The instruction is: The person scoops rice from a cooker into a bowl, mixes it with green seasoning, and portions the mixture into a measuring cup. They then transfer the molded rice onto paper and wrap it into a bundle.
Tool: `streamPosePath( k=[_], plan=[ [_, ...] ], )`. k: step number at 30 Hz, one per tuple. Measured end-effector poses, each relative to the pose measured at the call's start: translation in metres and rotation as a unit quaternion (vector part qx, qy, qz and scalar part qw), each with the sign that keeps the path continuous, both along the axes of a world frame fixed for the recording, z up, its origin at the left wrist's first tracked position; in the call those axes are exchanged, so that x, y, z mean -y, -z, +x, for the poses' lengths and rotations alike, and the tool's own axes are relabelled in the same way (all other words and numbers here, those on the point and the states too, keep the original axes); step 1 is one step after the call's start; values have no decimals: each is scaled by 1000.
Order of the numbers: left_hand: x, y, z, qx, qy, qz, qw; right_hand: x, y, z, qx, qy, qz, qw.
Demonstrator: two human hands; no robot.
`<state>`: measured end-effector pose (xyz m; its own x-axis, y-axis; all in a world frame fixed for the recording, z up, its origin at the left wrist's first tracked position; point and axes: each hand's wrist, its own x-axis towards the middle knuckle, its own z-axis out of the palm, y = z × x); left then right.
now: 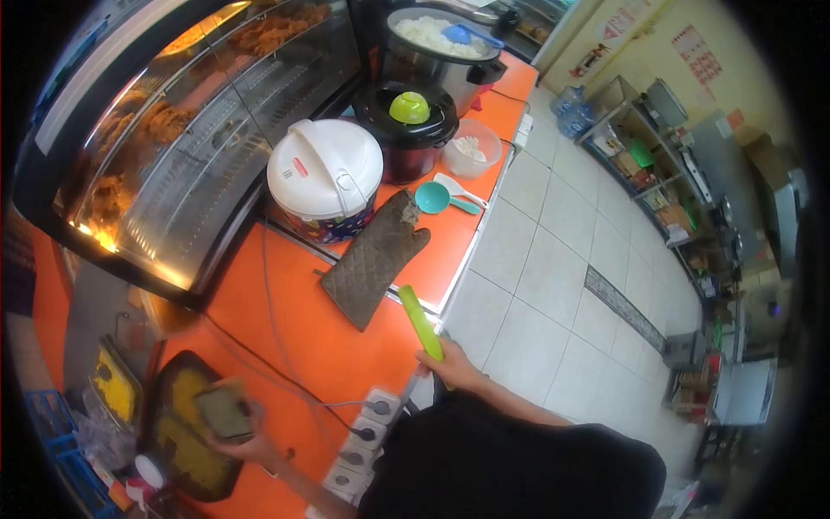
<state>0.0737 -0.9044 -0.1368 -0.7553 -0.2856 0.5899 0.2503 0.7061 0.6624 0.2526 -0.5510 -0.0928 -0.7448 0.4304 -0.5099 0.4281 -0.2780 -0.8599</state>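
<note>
On the left, my left hand (251, 445) grips a small square item (226, 413), dark green-grey on top with a brown edge; it is blurred and I cannot make out its kind. It is held over a dark tray (226, 489) with yellow-brown food in it. In my right hand (454, 368), closed near the counter's edge, is a long flat lime-green utensil (419, 324), its far end pointing up and away; its lower end is hidden by the fingers. A grey quilted oven mitt (370, 264) lies beyond it on the orange counter (337, 359).
A lit glass display case (173, 147) with fried food stands at the back left. Behind the mitt are a white-lidded rice cooker (324, 169), a dark pot (406, 147) and a turquoise scoop (432, 197). Cables run to a power strip (366, 432) along the front edge.
</note>
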Motion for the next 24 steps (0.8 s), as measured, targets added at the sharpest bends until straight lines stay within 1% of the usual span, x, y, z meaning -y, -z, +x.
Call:
streamPosePath(
  k=[1,2,3,5,6,8,9,10,12,13,14,16,17,18,19,20,21,22,23,24],
  plan=[
    [-36,9,28,26,38,79,996,-19,16,-4,-25,-67,20,997],
    [-80,13,55,58,51,127,989,-36,27,-8,-51,-135,37,989],
    [-127,18,79,86,60,176,979,-53,28,-15,-48,-150,26,987],
    [-217,33,118,174,70,288,939,-94,29,-31,-25,-197,10,980],
    [-260,38,131,167,49,293,940,-113,40,-32,-25,-220,10,975],
    [-352,50,142,167,156,389,892,-158,61,-37,-76,-207,8,975],
    [-392,63,142,158,159,359,906,-181,67,-37,-59,-231,22,971],
    [-419,77,149,167,165,318,919,-203,77,-30,-46,-241,9,969],
    [-469,95,153,225,80,318,918,-244,108,-33,-45,-207,18,977],
    [-494,94,149,218,66,319,920,-258,110,-32,-19,-189,7,982],
    [-513,93,146,236,39,317,918,-270,109,-35,-22,-205,6,979],
    [-536,100,141,251,-9,312,916,-281,114,-39,-101,-190,138,967],
    [-538,109,142,257,12,269,928,-290,129,-43,-46,-213,152,964],
    [-539,112,143,266,30,226,937,-299,152,-46,-44,-205,149,966],
    [-534,95,141,299,72,257,916,-310,162,-53,-49,-227,163,959],
    [-521,121,142,285,104,234,924,-314,165,-59,-65,-196,154,966],
    [-511,121,139,329,94,295,892,-324,160,-69,-18,-229,129,965],
    [-501,121,133,368,87,356,855,-331,168,-74,-27,-236,109,965],
    [-490,120,125,367,74,354,857,-336,163,-79,-23,-255,94,962],
    [-481,120,115,406,90,444,794,-339,158,-83,-18,-274,80,958]
  ],
)
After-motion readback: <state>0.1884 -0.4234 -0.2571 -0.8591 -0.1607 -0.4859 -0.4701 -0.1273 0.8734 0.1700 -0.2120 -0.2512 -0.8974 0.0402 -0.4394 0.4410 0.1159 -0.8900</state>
